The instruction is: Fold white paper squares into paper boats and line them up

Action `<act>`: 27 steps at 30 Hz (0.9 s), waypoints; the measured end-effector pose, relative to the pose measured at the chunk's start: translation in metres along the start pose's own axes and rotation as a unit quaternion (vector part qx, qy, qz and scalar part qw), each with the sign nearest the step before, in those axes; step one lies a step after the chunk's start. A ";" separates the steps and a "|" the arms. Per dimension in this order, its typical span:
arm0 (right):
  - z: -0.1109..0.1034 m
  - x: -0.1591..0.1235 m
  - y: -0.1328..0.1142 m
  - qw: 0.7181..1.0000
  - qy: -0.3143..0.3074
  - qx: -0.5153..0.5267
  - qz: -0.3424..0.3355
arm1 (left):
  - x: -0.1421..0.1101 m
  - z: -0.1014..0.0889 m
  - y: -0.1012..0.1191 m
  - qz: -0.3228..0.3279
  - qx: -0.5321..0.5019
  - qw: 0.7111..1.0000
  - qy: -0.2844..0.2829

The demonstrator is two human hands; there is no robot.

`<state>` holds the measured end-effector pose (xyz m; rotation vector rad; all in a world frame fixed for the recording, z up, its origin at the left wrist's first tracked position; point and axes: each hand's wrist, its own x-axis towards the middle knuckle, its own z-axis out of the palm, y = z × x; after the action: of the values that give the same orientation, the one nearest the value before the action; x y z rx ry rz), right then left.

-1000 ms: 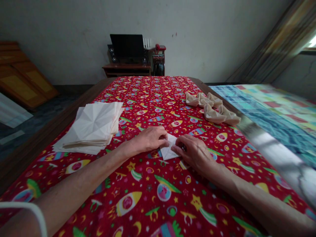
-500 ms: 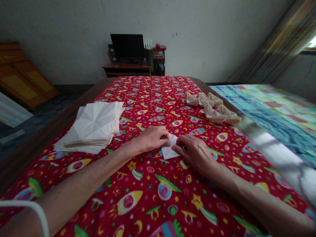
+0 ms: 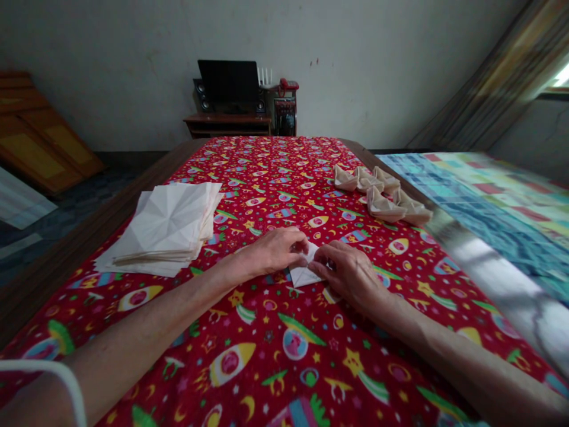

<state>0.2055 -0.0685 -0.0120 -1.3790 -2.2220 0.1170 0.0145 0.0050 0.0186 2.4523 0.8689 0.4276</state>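
A small folded sheet of white paper (image 3: 304, 277) lies on the red patterned tablecloth (image 3: 267, 332), partly covered by my fingers. From its left side my left hand (image 3: 280, 249) pinches it, thumb and fingertips bent over the upper part. My right hand (image 3: 349, 267) grips the right edge, with the thumb on top and the fingers curled. Creases run across the paper where it shows between the hands. To the left lies a stack of creased white paper squares (image 3: 171, 216). Several folded paper boat-like shapes (image 3: 384, 204) stand at the right of the cloth.
Past the table's far end are a monitor (image 3: 228, 82) on a brown desk (image 3: 226, 118) and a red telephone (image 3: 288, 86). A bed with a checked cover (image 3: 498, 201) is at the right, a wooden cabinet (image 3: 44, 130) at the left. A white cable (image 3: 66, 379) crosses the lower left corner.
My left fingertips have shifted slightly to the right over the folded paper, closer to my right hand. The right hand has hardly moved; the stack and the folded shapes stay in place.
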 end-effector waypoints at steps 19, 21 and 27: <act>0.007 -0.002 0.002 0.999 -0.009 -0.023 -0.025 | 0.001 0.001 -0.005 0.005 -0.012 0.999 0.041; 0.007 0.000 0.003 0.999 -0.010 -0.031 -0.029 | -0.007 -0.004 -0.006 0.034 -0.007 0.998 0.047; 0.004 0.002 0.002 0.998 -0.026 -0.045 -0.026 | -0.055 -0.005 -0.016 0.159 0.064 0.983 0.062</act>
<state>0.2041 -0.0652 -0.0157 -1.3790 -2.3303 0.0343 -0.0367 -0.0180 0.0075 2.7176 0.5653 0.6628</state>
